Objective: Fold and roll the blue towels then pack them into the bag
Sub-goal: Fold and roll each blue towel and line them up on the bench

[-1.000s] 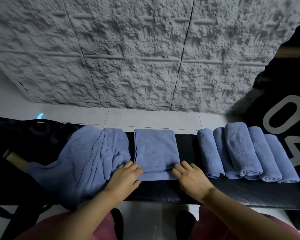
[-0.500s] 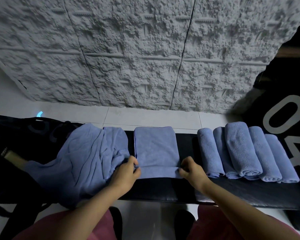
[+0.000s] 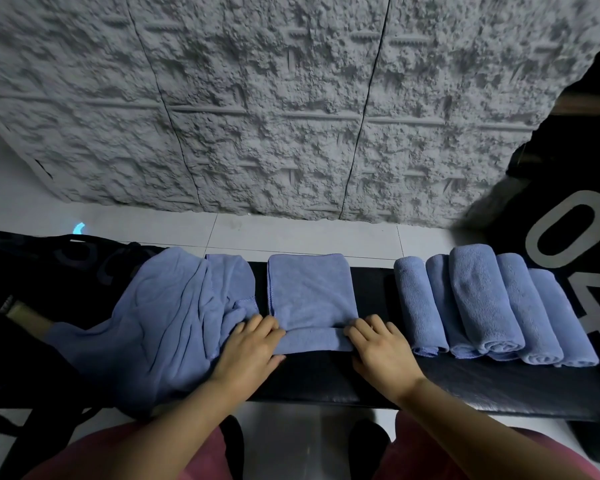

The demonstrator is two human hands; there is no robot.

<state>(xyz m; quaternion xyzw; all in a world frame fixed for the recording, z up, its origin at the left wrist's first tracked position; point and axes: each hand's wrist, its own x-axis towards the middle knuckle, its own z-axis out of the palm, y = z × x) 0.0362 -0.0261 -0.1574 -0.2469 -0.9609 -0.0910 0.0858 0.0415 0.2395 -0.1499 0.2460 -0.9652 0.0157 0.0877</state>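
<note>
A folded blue towel [image 3: 310,292] lies flat in the middle of a black bench [image 3: 465,382], its near edge turned over into a first low roll. My left hand [image 3: 253,344] presses on the roll's left end. At the roll's right end my right hand [image 3: 378,344] does the same. Several rolled blue towels [image 3: 489,303] lie side by side on the bench to the right. A loose pile of unfolded blue towels [image 3: 167,320] drapes over the bench's left end. The black bag [image 3: 49,278] sits at the far left.
A rough grey textured wall [image 3: 291,98] rises behind the bench, with white floor tiles [image 3: 291,237] at its foot. A black object with large white digits [image 3: 568,237] stands at the right. My knees in red trousers and dark shoes show below the bench.
Both hands have turned the towel's near edge over and pushed it away from me, starting a roll. Earlier the towel lay flat with my fingers at its near corners.
</note>
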